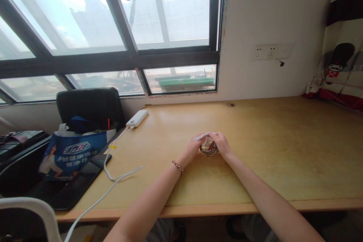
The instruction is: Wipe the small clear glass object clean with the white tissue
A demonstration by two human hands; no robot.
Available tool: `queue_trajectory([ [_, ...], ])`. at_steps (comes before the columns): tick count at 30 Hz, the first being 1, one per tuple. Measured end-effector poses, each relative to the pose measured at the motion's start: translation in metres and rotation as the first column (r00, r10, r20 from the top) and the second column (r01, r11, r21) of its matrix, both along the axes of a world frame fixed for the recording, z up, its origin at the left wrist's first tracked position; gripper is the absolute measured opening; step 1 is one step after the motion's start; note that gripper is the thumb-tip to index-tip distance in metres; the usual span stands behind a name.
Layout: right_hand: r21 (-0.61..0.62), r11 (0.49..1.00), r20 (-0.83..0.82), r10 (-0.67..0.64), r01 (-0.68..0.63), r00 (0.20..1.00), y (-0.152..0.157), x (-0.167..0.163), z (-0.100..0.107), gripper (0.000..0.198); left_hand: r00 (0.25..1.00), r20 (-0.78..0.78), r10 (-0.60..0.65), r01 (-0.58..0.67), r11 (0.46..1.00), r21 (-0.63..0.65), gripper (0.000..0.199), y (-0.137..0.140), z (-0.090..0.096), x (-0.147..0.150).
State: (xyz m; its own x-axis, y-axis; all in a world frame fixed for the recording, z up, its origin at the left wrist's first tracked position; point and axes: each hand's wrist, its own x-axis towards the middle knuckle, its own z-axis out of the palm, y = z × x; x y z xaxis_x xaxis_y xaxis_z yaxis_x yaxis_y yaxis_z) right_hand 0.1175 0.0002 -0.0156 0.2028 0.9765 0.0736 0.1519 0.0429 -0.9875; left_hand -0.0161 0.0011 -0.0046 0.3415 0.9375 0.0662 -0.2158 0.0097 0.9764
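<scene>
My left hand [194, 146] and my right hand [222, 144] close in from both sides around a small clear glass cup [209, 148] over the middle of the table. The cup's round opening faces me, and the wood tone shows through it. A crumpled white tissue [202, 136] runs along the cup's far edge, between the fingers of both hands. The fingertips behind the cup are hidden. A beaded bracelet [178, 167] circles my left wrist.
The wooden table [283, 151] carries a white power bank [137, 119] with a white cable [119, 177]. To the left are a blue bag [73, 155], a black tablet-like panel [76, 185] and a black chair [89, 106]. Wall sockets [265, 51] sit beyond.
</scene>
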Motion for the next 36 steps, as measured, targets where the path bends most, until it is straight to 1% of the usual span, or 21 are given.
queue_trajectory([
  [4, 0.007, 0.990, -0.002, -0.142, 0.142, 0.990, -0.002, 0.002, 0.002, 0.041, 0.994, -0.033, 0.108, -0.108, 0.994, -0.001, 0.043, 0.004, -0.003, 0.000],
  [6, 0.025, 0.983, 0.008, -0.183, 0.183, 0.983, -0.003, 0.005, 0.005, 0.043, 0.987, -0.073, 0.140, -0.140, 0.990, -0.004, 0.041, 0.006, -0.008, 0.000],
  [8, 0.075, 0.976, 0.039, -0.208, 0.205, 0.977, -0.004, 0.007, 0.009, 0.045, 0.979, -0.130, 0.154, -0.152, 0.988, 0.022, 0.038, 0.008, -0.014, 0.001],
  [10, 0.157, 0.963, 0.115, -0.240, 0.221, 0.964, -0.006, 0.009, 0.012, 0.046, 0.971, -0.178, 0.158, -0.148, 0.987, 0.066, 0.037, 0.007, -0.019, 0.004],
  [12, 0.225, 0.951, 0.200, -0.258, 0.212, 0.945, -0.007, 0.010, 0.015, 0.046, 0.963, -0.204, 0.175, -0.154, 0.981, 0.117, 0.038, 0.003, -0.022, 0.008],
  [13, 0.240, 0.950, 0.226, -0.254, 0.200, 0.940, -0.008, 0.009, 0.016, 0.046, 0.957, -0.214, 0.195, -0.166, 0.975, 0.147, 0.038, 0.001, -0.022, 0.009],
  [15, 0.234, 0.955, 0.222, -0.233, 0.180, 0.947, -0.009, 0.008, 0.016, 0.045, 0.929, -0.240, 0.281, -0.228, 0.947, 0.225, 0.037, -0.004, -0.019, 0.010],
  [17, 0.207, 0.962, 0.165, -0.213, 0.177, 0.963, -0.009, 0.007, 0.015, 0.045, 0.888, -0.260, 0.380, -0.296, 0.903, 0.311, 0.036, -0.009, -0.012, 0.009],
  [19, 0.175, 0.970, 0.100, -0.190, 0.170, 0.977, -0.009, 0.005, 0.013, 0.045, 0.866, -0.253, 0.431, -0.324, 0.870, 0.372, 0.034, -0.012, -0.004, 0.006],
  [22, 0.123, 0.982, 0.004, -0.143, 0.142, 0.990, -0.007, 0.004, 0.012, 0.045, 0.886, -0.232, 0.402, -0.277, 0.859, 0.430, 0.028, -0.015, 0.007, 0.001],
  [25, 0.054, 0.987, -0.060, -0.146, 0.149, 0.988, -0.003, 0.006, 0.012, 0.045, 0.907, -0.250, 0.340, -0.178, 0.845, 0.504, 0.028, -0.015, 0.011, -0.004],
  [28, 0.005, 0.986, -0.096, -0.165, 0.166, 0.982, 0.001, 0.008, 0.010, 0.045, 0.907, -0.294, 0.301, -0.074, 0.802, 0.593, 0.030, -0.014, 0.012, -0.007],
  [30, -0.004, 0.986, -0.128, -0.166, 0.167, 0.978, 0.002, 0.010, 0.009, 0.044, 0.892, -0.337, 0.300, -0.005, 0.754, 0.656, 0.029, -0.014, 0.013, -0.008],
  [32, -0.011, 0.990, -0.176, -0.144, 0.144, 0.974, 0.003, 0.010, 0.009, 0.043, 0.854, -0.409, 0.322, 0.079, 0.697, 0.713, 0.029, -0.014, 0.016, -0.009],
  [33, -0.015, 0.993, -0.209, -0.121, 0.121, 0.970, 0.002, 0.010, 0.010, 0.043, 0.822, -0.453, 0.345, 0.120, 0.673, 0.730, 0.029, -0.014, 0.018, -0.009],
  [34, -0.019, 0.995, -0.245, -0.096, 0.094, 0.965, 0.002, 0.009, 0.010, 0.043, 0.784, -0.492, 0.379, 0.147, 0.657, 0.739, 0.028, -0.015, 0.020, -0.009],
  [36, -0.013, 1.000, -0.316, -0.023, 0.020, 0.948, -0.001, 0.007, 0.013, 0.042, 0.700, -0.552, 0.453, 0.154, 0.659, 0.736, 0.023, -0.016, 0.023, -0.008],
])
